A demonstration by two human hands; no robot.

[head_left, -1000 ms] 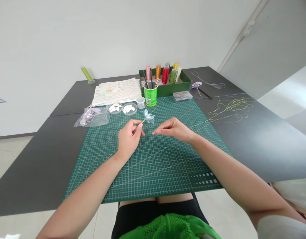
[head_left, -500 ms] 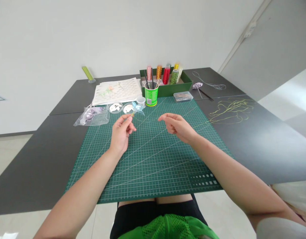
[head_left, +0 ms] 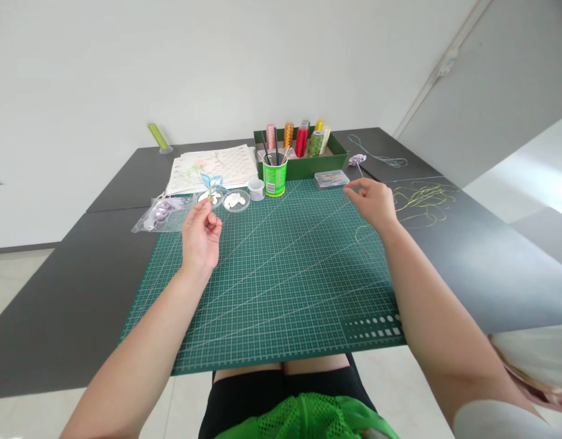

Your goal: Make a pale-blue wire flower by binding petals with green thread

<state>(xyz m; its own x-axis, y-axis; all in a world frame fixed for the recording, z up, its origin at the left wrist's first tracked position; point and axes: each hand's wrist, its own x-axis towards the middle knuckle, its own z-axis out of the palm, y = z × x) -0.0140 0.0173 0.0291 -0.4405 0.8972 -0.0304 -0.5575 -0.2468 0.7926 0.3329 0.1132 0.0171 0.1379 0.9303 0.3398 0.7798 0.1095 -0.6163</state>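
1. Head view: the left hand (head_left: pixel 199 235), raised over the green cutting mat (head_left: pixel 281 286), pinches the thin stem of a small blue flower (head_left: pixel 211 181) between thumb and fingertips, the bloom upright above the knuckles and in front of the printed sheets (head_left: pixel 212 167).
2. The right hand (head_left: pixel 375 201) hovers at the mat's far right edge, its fingers drawn lightly together, apparently on a fine yellow-green thread (head_left: pixel 418 201); whether they truly grip it cannot be told. The thread lies in loose loops on the dark table (head_left: pixel 468 244) and seems to run across the mat toward the flower.
3. The flower looks feather-light and fragile, its petals soft and easily crushed; the stem, seemingly stiff wire, is the safe place to hold it. The thread is limp, slippery and prone to tangling, best pinched near its working end.
4. Behind: two clear dishes of white pieces (head_left: pixel 226 199), a green cup of tools (head_left: pixel 274 174), a green box of thread spools (head_left: pixel 303 152), a plastic bag (head_left: pixel 164 213).
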